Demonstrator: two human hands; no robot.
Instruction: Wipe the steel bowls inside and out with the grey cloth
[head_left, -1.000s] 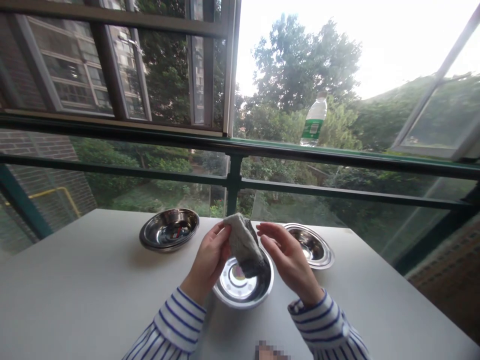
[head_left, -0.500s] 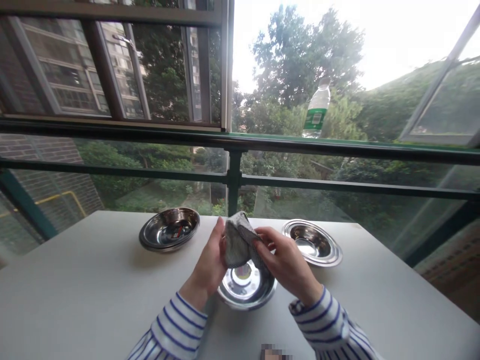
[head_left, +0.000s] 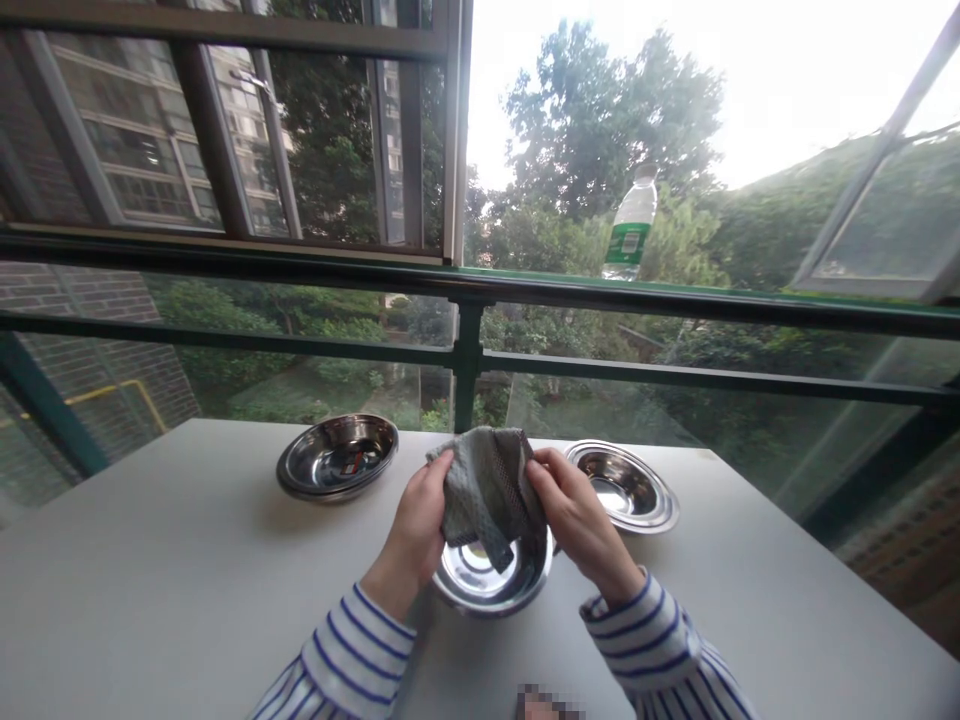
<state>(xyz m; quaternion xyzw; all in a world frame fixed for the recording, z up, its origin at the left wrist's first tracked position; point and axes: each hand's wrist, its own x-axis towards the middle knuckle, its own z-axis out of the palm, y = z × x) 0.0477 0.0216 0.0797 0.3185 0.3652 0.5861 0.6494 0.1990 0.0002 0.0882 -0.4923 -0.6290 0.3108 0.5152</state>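
Gray cloth (head_left: 487, 485) is up in the air between both hands, above the middle steel bowl (head_left: 491, 600), covering the bowl's far part from view. Left hand (head_left: 418, 520) pinches the cloth's left edge, thumb on top, fingers mostly hidden behind it. Right hand (head_left: 576, 508) has the right edge, thumb and fingers closed on it. Cloth is spread between the two grips, partly folded, one narrow end hanging down over the bowl. Second steel bowl (head_left: 313, 462) on the left of the white table (head_left: 187, 590), red mark inside; wide-rimmed steel bowl (head_left: 622, 492) on the right, just beyond right hand. Clear plastic bottle (head_left: 630, 240), green label, upright behind dark railing (head_left: 315, 268). Striped sleeves (head_left: 352, 645) on both arms.
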